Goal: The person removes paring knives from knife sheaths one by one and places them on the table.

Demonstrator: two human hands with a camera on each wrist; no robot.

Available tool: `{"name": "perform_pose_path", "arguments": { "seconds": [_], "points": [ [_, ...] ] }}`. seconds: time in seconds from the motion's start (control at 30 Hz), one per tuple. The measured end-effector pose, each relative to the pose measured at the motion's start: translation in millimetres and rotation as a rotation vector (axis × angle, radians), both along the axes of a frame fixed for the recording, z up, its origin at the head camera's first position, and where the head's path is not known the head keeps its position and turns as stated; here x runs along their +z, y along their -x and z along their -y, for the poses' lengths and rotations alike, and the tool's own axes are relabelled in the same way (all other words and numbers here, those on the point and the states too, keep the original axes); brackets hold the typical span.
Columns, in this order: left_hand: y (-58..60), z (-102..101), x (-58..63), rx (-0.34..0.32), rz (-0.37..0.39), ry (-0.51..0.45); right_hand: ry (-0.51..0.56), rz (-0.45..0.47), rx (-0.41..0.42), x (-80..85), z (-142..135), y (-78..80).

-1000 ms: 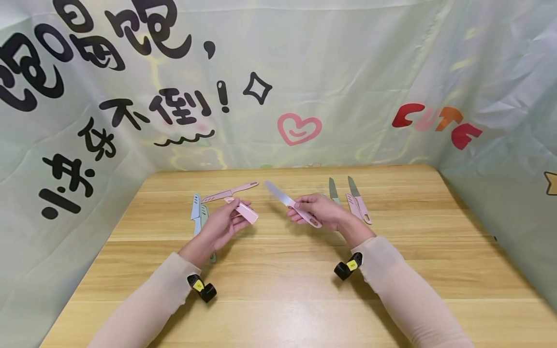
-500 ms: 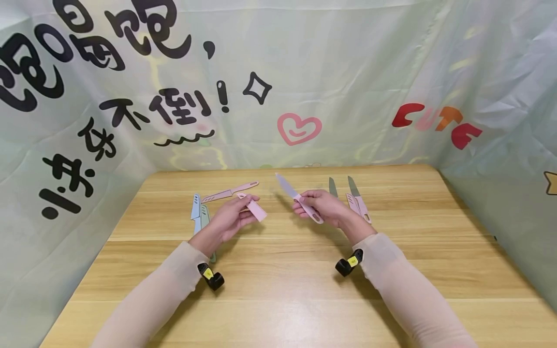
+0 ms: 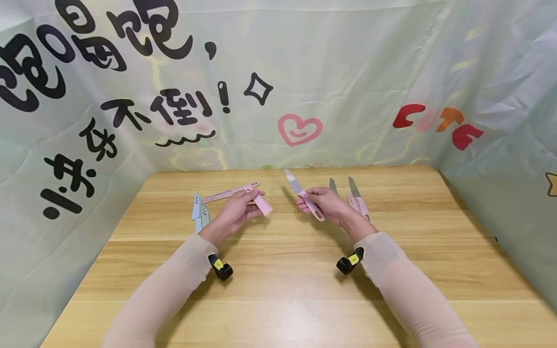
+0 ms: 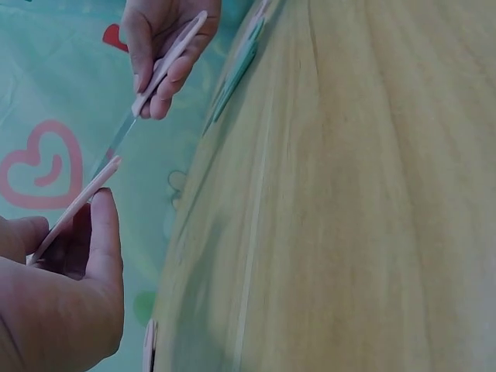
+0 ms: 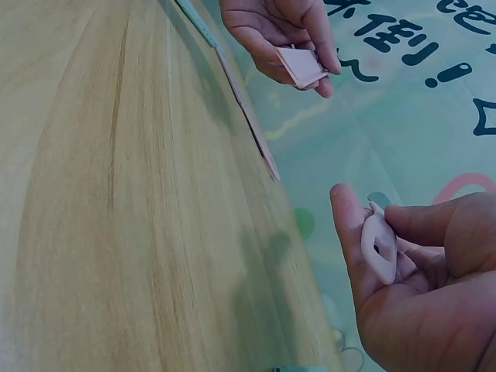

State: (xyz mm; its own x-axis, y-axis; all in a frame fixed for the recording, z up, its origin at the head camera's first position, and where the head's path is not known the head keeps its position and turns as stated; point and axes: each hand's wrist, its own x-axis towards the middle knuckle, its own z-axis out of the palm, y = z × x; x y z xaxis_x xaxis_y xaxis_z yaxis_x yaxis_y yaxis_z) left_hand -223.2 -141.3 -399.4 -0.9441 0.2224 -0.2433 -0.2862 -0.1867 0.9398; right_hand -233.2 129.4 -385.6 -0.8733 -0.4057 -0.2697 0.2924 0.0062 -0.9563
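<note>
My left hand [image 3: 235, 212] pinches a pink blade sheath [image 3: 263, 205] between thumb and fingers, above the table. To its right, my right hand [image 3: 328, 203] grips a small knife by its pink handle [image 3: 312, 207]. The bare blade [image 3: 294, 183] points away from me and to the left. Sheath and knife are apart in the head view. In the left wrist view, the blade's tip end passes behind the held sheath [image 4: 77, 205]. From the right wrist, the handle's end with its slot [image 5: 380, 244] faces the camera.
Left on the wooden table [image 3: 278, 290] lie a blue knife [image 3: 197, 209], a green one [image 3: 206, 212] and a pink sheathed one [image 3: 222, 195]. Behind my right hand are a pink-handled bare knife [image 3: 354, 186], a pink sheath [image 3: 351, 200] and another bare blade [image 3: 332, 185]. A printed curtain [image 3: 348, 72] surrounds the table.
My left hand has moved right and away from me with the sheath. My right hand has shifted slightly, and the knife's blade now points more steeply away from me.
</note>
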Motion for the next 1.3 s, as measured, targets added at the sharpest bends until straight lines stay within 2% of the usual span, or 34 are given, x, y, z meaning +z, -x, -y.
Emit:
{"name": "perform_pose_path", "arguments": {
  "seconds": [0.2,0.6,0.93,1.3],
  "points": [
    [6.3,-5,1.4,-0.001,-0.013,0.064,-0.005,-0.002,-0.032,-0.6,0,2.1],
    [15.3,-22,5.5,-0.021,-0.033,0.116,-0.028,-0.004,-0.056,-6.6,-3,9.2],
    [23.6,-33,-0.8,-0.056,-0.033,0.159,-0.093,-0.025,-0.063,-9.9,-6,12.8],
    [34.2,-49,-8.8,-0.119,-0.067,0.268,-0.118,-0.049,-0.063,-16.3,-9,16.2]
  ]
}}
